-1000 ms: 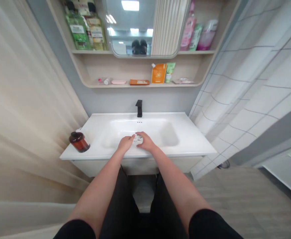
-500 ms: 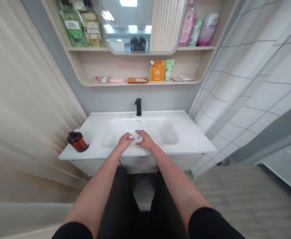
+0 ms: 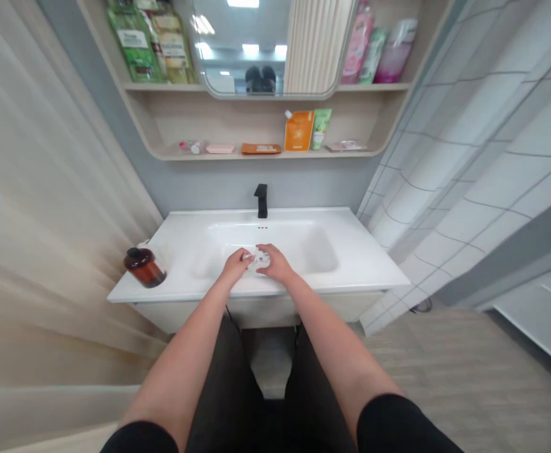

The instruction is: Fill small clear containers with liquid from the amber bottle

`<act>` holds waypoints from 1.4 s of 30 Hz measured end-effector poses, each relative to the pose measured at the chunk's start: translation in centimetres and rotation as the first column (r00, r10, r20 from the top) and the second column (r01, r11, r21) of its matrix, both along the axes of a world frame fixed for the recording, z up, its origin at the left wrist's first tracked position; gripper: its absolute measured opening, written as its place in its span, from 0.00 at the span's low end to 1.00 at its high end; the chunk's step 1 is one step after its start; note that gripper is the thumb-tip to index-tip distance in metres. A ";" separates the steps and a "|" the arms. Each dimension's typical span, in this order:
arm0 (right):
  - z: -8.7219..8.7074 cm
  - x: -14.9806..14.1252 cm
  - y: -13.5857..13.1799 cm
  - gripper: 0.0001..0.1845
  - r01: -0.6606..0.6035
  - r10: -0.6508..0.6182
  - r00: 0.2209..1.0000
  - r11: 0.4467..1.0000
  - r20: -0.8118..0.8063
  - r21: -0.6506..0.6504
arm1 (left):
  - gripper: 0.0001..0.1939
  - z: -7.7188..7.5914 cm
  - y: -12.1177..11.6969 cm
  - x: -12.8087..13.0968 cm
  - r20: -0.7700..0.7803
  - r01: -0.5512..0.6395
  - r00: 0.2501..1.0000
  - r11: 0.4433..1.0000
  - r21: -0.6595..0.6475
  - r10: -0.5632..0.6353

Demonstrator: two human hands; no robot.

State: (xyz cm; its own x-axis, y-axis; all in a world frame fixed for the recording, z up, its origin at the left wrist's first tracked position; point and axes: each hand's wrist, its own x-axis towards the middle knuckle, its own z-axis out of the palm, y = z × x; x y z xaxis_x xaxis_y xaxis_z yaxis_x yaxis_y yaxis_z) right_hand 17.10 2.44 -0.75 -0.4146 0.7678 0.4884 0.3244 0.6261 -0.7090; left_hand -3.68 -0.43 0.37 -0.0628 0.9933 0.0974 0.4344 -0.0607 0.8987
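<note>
Over the front of the white sink basin (image 3: 299, 248), my two hands are close together. My left hand (image 3: 235, 264) is closed, thumb and fingers pinching the left end of a small clear-and-white object (image 3: 260, 258). Around the right side of that object curve the fingers of my right hand (image 3: 275, 263). The object looks like clear plastic with dark marks; it is too small to tell its kind, and the fingers cover part of it. A black faucet (image 3: 261, 201) stands behind the basin, apart from both hands.
A brown bottle with a black cap (image 3: 144, 267) stands on the counter's left. Above, a wall shelf (image 3: 172, 119) holds an orange pouch (image 3: 299, 131), a green tube (image 3: 321, 129), an orange packet (image 3: 261, 149) and several bottles around a mirror (image 3: 238, 47). Curtains (image 3: 68, 220) hang at left.
Both hands stay over the basin with the small clear-and-white object between them; fingers shift only slightly. The whole view has moved a little.
</note>
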 end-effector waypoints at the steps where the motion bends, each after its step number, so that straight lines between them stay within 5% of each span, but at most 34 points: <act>1: 0.0 0.0 0.0 0.48 -0.008 0.008 1.000 1.000 0.008 0.003 | 0.20 0.0 0.0 0.0 -0.020 -0.008 1.000 1.000 -0.013 0.007; 12: -0.1 0.0 0.1 0.48 -0.009 0.009 1.000 1.000 0.005 -0.010 | 0.30 0.0 0.1 0.1 -0.073 -0.036 0.997 0.997 -0.067 0.031; 17: -0.1 0.0 0.2 0.48 0.000 0.000 1.000 1.000 -0.006 -0.014 | 0.18 -0.2 0.2 0.2 0.011 -0.005 1.000 1.000 0.004 0.005; 23: 0.1 0.0 0.0 0.45 0.020 -0.020 1.000 1.000 -0.001 0.009 | 0.27 -0.5 0.4 -0.3 -0.055 -0.119 0.991 0.993 -0.019 0.118; 32: -0.7 0.3 0.8 0.44 0.205 -0.205 0.979 0.979 0.004 -0.022 | 0.24 -0.5 0.2 -0.4 0.138 -0.213 0.969 0.976 0.038 0.206; 42: -1.5 0.2 1.2 0.43 0.223 -0.222 0.975 0.975 0.022 -0.012 | 0.19 -0.3 -0.1 -0.1 0.114 -0.207 0.974 0.974 0.095 0.196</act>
